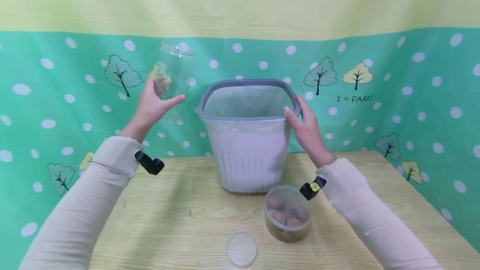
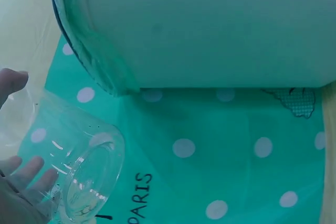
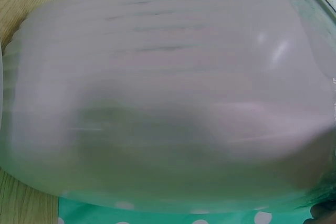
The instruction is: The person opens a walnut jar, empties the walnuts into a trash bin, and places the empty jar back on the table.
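Note:
My left hand holds a clear plastic jar in the air, left of a white trash bin. In the left wrist view the jar is tilted, and fingers show through its wall. A grey rim tops the bin, and a clear liner bag covers its inside. My right hand grips this rim at the right corner, thumb at the front and fingers behind. The bin's ribbed side fills most of the right wrist view.
A round clear tub with several brown balls stands in front of the bin, below my right wrist. A round translucent lid lies left of it on the wooden table. A dotted green curtain hangs behind.

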The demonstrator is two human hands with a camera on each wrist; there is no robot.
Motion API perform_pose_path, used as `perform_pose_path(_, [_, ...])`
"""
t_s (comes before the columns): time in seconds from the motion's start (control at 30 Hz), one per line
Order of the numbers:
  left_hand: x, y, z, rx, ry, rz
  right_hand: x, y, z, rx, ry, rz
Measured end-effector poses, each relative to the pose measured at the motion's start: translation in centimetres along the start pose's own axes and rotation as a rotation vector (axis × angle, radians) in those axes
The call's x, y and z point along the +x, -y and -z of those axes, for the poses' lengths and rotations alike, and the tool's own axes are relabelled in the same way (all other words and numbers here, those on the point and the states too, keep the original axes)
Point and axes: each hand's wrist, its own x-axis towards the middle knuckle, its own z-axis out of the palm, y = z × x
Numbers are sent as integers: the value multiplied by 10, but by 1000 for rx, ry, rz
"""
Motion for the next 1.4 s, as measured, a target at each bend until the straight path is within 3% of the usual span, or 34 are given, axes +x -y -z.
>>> perform_pose_path(0.27, [-10, 20, -13, -4, 35, 23, 0, -2, 0, 8, -2, 8])
perform_pose_path(0.63, [-19, 46, -28, -72, 12, -2, 0, -3, 0, 17, -3, 6])
perform_pose_path(0.87, [-29, 63, -41, -140, -46, 19, -14, 33, 1, 18, 17, -18])
perform_pose_path(1.4, [-52, 98, -70, -226, -101, 51, -14, 31, 1, 15, 14, -16])
